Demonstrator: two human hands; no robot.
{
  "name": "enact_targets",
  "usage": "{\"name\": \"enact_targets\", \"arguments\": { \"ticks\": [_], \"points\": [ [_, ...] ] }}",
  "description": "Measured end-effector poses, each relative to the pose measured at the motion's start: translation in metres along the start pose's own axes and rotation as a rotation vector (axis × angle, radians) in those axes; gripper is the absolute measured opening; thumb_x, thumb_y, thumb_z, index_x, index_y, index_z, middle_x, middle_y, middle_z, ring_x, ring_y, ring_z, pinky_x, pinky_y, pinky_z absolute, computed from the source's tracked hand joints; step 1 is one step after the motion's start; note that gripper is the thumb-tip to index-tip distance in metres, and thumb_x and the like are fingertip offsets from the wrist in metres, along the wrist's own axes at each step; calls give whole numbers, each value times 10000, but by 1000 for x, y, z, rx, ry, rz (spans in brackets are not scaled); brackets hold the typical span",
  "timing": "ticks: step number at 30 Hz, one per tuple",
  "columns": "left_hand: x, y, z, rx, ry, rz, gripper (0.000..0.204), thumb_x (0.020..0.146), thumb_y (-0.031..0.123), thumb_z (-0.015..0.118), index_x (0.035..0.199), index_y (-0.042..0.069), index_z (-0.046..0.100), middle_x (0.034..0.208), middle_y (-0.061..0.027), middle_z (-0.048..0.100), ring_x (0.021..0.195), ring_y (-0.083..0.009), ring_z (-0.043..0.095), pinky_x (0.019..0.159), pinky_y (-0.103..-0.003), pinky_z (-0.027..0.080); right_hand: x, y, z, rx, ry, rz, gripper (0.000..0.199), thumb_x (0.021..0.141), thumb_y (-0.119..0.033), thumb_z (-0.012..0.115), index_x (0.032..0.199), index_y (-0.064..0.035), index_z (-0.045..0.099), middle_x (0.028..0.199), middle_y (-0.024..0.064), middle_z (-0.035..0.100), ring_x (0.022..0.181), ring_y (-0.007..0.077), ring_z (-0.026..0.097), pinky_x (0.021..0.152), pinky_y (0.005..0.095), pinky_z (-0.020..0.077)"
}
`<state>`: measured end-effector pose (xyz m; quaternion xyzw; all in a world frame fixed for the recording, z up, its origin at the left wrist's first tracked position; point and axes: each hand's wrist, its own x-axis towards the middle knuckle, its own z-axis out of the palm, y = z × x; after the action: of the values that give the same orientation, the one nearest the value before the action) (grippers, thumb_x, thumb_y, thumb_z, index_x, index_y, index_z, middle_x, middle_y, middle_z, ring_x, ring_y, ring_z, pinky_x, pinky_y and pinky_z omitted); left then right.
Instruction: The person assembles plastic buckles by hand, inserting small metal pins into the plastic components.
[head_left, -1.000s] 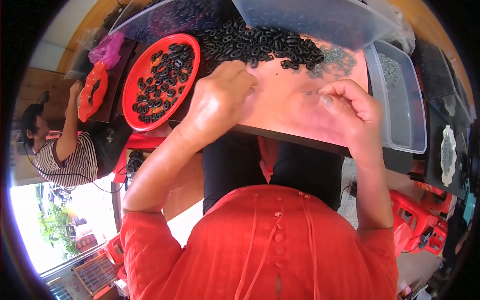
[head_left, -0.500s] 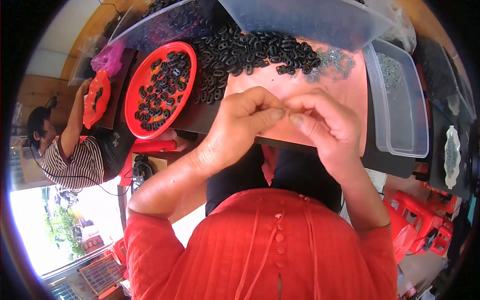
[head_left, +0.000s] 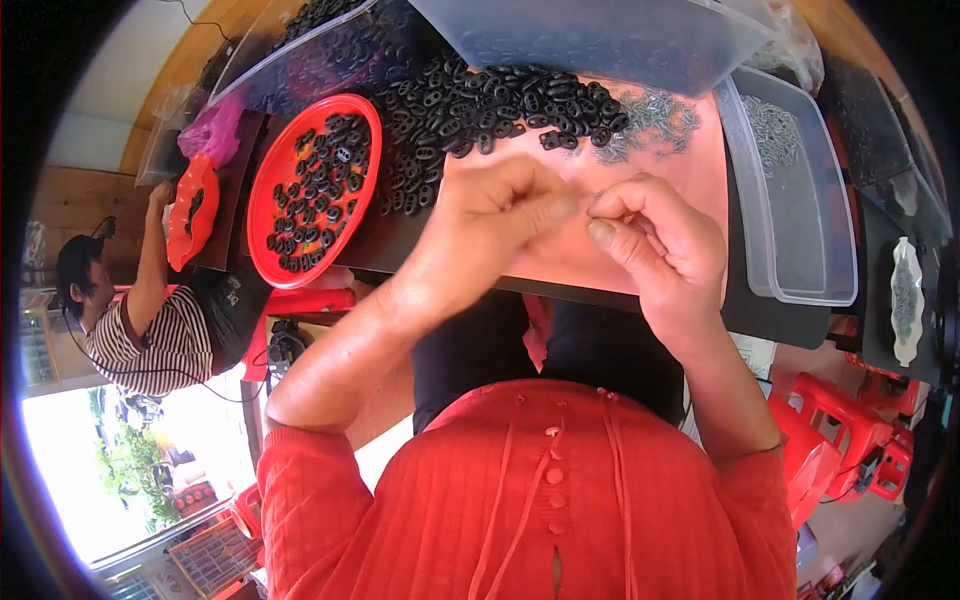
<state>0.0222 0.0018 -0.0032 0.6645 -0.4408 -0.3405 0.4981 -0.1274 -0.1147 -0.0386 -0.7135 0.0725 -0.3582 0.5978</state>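
Over the pink mat point(head_left: 690, 220) my two hands face each other, a small gap between their fingertips. My left hand point(head_left: 490, 220) has its thumb and forefinger pressed together; motion smears the tips, and what they may hold is hidden. My right hand point(head_left: 665, 240) also pinches thumb against forefinger, and anything in that pinch is too small to make out. Just beyond them lie a heap of black oval two-holed plastic pieces point(head_left: 500, 105) and a scatter of small silvery metal pins or screws point(head_left: 655, 122).
A red round tray point(head_left: 262, 225) of black pieces stands at left. Clear plastic bins point(head_left: 610, 40) line the back; another clear bin point(head_left: 750, 240) with metal bits stands right. At far left, a person in a striped shirt point(head_left: 165, 335) reaches toward a red dish point(head_left: 193, 215). Red stools point(head_left: 835, 430) stand lower right.
My fingertips, touching or nearly so before, have come slightly apart. My left hand is now blurred by motion. The whole view has shifted a little.
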Motion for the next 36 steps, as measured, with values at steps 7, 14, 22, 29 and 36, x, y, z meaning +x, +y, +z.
{"name": "enact_targets", "arguments": {
  "ticks": [7, 14, 22, 29, 36],
  "points": [
    [68, -21, -29, 866, 36, 557, 122, 787, 11, 620, 907, -4, 632, 842, -143, 602, 754, -324, 609, 675, -367, 490, 0, 2, -7, 40, 96, 119, 73, 863, 26, 637, 896, 13, 574, 793, 11, 603, 702, 53, 547, 635, 209, 454],
    [58, -17, -33, 913, -57, 410, 125, 767, 70, 643, 860, -12, 626, 783, -147, 618, 724, -332, 626, 647, -387, 490, -2, 0, -8, 29, 38, 170, 79, 859, 21, 643, 883, 15, 568, 800, 17, 611, 723, 53, 564, 649, 208, 458],
    [33, -17, -51, 534, -129, 68, 130, 733, 24, 687, 816, -24, 599, 684, -50, 564, 649, -101, 533, 587, -276, 445, -3, -2, -8, -38, 17, 199, 69, 853, 25, 632, 872, 9, 568, 767, 8, 597, 706, 48, 549, 630, 208, 446],
    [25, -20, -54, 624, -126, 202, 133, 743, -1, 662, 860, -33, 608, 745, -74, 585, 692, -142, 566, 629, -285, 457, -4, 4, -8, -90, -3, 157, 63, 860, 35, 632, 890, 6, 585, 823, -27, 567, 685, 16, 466, 598, 168, 368],
    [28, -24, -53, 632, -127, 307, 141, 734, -10, 654, 864, -31, 604, 748, -98, 576, 694, -178, 576, 644, -300, 466, -4, 5, -8, -143, 1, 127, 58, 860, 32, 634, 891, 12, 590, 819, -26, 570, 700, 24, 487, 623, 174, 392]
  ]
}}
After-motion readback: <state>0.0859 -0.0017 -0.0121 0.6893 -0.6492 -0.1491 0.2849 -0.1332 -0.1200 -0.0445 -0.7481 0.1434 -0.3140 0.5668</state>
